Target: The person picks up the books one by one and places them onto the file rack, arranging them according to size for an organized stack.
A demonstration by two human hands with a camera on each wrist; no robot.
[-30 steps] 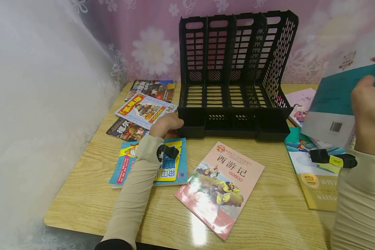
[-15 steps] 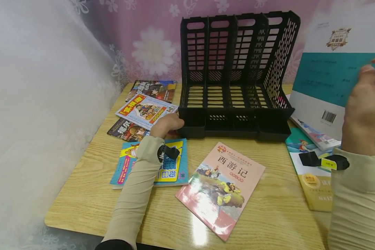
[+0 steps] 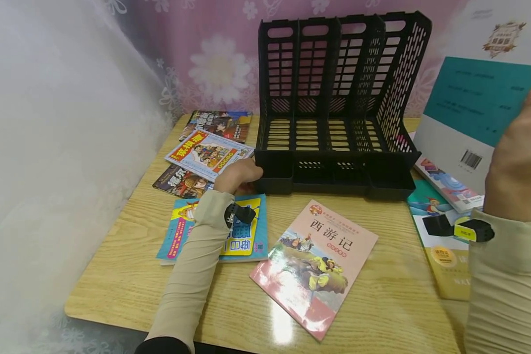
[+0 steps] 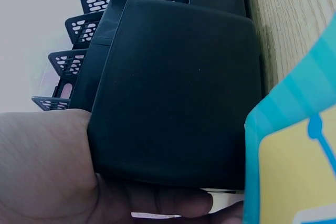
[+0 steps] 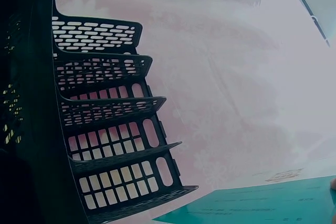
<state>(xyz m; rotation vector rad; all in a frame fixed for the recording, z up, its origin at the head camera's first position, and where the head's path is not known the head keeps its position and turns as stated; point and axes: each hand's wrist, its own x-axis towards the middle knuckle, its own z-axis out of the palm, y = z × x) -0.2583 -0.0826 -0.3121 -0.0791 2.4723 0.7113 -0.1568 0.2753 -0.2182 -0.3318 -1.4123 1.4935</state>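
At the front left corner of a black desktop file rack (image 3: pixel 309 188), my left hand (image 3: pixel 239 174) grips the rack, its fingers curled along the side of the corner box (image 4: pixel 178 93) in the left wrist view. My right hand (image 3: pixel 517 152) holds up a large white and teal book (image 3: pixel 477 105) by its right part, back cover with barcode facing me. Some of those fingers are cut off by the frame edge. The book's teal band also shows low in the right wrist view. The rack's several upright compartments hold no books.
A pink picture-story book (image 3: pixel 314 270) lies in front of the rack. A blue-yellow book (image 3: pixel 252 243) is partly under the left forearm. Comics (image 3: pixel 209 152) overlap at the left; more books (image 3: pixel 446 265) lie at the right. A pink flowered curtain (image 3: pixel 221 69) hangs behind.
The book in my right hand has moved left and up into fuller view, then slightly back right, its cover turning toward me. My left hand stays on the rack's corner.
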